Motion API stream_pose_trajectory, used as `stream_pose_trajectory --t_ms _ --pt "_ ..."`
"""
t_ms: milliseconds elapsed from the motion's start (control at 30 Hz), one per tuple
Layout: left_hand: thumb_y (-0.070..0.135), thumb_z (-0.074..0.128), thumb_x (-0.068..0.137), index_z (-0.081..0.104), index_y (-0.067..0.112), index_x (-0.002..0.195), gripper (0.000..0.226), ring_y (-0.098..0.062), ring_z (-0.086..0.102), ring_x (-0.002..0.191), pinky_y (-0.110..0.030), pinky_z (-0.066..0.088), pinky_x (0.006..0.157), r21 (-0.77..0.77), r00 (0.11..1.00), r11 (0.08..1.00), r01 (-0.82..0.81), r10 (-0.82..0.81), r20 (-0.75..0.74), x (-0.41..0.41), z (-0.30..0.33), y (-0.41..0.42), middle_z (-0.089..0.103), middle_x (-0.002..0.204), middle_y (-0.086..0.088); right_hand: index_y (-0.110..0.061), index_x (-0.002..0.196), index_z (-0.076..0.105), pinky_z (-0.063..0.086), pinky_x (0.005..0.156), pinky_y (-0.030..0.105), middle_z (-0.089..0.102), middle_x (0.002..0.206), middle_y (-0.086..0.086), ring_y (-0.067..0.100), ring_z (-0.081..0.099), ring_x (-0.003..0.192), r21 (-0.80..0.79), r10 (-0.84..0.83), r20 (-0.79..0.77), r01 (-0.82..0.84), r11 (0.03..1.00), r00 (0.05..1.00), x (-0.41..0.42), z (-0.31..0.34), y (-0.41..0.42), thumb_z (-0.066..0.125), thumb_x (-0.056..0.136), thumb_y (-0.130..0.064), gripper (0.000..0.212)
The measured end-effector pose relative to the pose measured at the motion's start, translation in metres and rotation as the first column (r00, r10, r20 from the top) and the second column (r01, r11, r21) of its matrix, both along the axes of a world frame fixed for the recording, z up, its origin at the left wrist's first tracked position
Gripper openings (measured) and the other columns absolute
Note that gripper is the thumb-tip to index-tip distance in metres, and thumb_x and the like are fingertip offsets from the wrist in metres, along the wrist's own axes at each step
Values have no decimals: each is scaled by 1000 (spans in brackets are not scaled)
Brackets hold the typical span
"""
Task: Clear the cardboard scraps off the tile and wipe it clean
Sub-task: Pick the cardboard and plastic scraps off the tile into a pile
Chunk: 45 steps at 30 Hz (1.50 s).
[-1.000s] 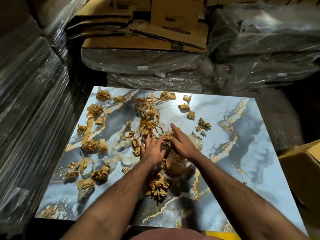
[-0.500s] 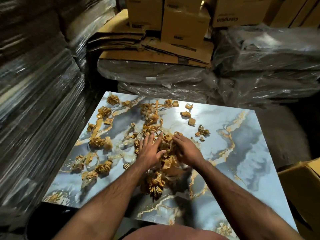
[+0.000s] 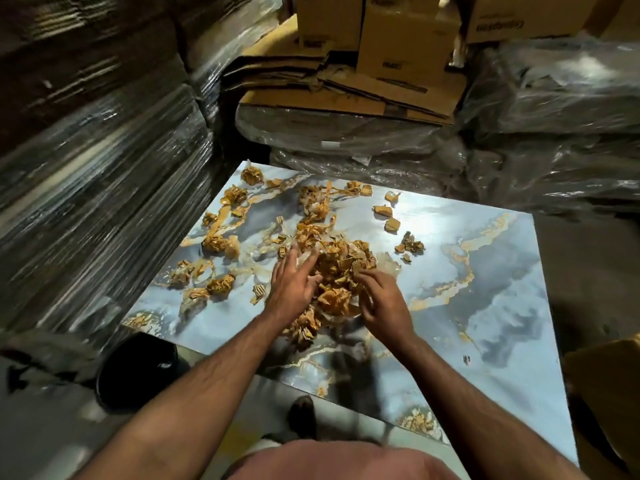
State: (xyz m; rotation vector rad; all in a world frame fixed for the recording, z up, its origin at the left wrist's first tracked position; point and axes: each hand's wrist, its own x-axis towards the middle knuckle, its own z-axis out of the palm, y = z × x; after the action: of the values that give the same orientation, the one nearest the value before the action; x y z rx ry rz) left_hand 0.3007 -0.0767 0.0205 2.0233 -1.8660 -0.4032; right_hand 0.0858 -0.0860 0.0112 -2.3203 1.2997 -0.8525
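Note:
A large glossy blue-grey marble tile [image 3: 485, 292] with gold veins lies flat in front of me. Brown cardboard scraps and clear plastic bits are strewn over its left and far parts. A heap of scraps [image 3: 341, 271] sits at the middle between my hands. My left hand [image 3: 292, 282] lies against the heap's left side with fingers spread and nearly straight. My right hand [image 3: 381, 301] presses the heap's right side, fingers curled into the scraps. Loose scraps [image 3: 410, 243] lie apart to the right, more scraps [image 3: 216, 243] to the left.
Shrink-wrapped pallets [image 3: 97, 174] rise close on the left. Flattened cardboard and boxes [image 3: 346, 88] stack behind the tile on wrapped bundles [image 3: 554, 133]. A black round object [image 3: 138, 368] stands at the tile's near-left corner. An open cardboard box [image 3: 609, 382] sits at the right edge.
Both hands have drawn the scraps together into a taller heap and pulled it slightly toward me. The camera has tilted, showing the floor and my foot.

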Motion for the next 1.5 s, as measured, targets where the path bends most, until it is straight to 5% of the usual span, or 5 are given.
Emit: stream_pose_trajectory --t_ms 467,700,867,1133,1500 --pt "35 50 98 46 25 144 47 -34 36 134 -43 29 108 43 961 963 -267 263 80 124 -13 84 41 148 -9 -13 122 61 49 75 37 62 113 9 27 55 96 -76 293 -114 -302 950 949 119 -31 65 65 84 -11 39" --pt "28 50 98 44 25 145 48 -34 29 140 -43 24 113 4 985 987 -163 163 49 235 -28 84 38 151 -14 -21 131 51 51 80 37 60 119 9 29 58 102 44 231 -182 -226 973 956 235 -48 58 63 89 -21 44" --pt "30 52 98 43 25 146 49 -33 30 139 -44 26 111 45 992 991 -124 125 1 307 -46 74 38 150 -15 -22 147 34 41 105 45 38 146 15 33 39 130 178 56 -237 -13 984 970 303 -56 61 48 84 -72 82" --pt "32 49 98 32 15 150 57 -34 24 143 -43 28 115 193 993 980 -57 77 -95 330 -57 38 25 157 -16 -30 156 1 24 116 54 -5 162 18 38 5 149 333 -85 -313 193 923 946 343 -59 60 32 50 -104 133" --pt "15 46 98 41 15 146 48 -25 43 129 -35 35 111 229 973 971 75 -20 -232 307 -64 21 45 142 -10 -32 155 -4 23 118 51 -8 162 18 38 5 149 360 -126 -293 232 904 948 390 -66 57 75 71 -63 120"
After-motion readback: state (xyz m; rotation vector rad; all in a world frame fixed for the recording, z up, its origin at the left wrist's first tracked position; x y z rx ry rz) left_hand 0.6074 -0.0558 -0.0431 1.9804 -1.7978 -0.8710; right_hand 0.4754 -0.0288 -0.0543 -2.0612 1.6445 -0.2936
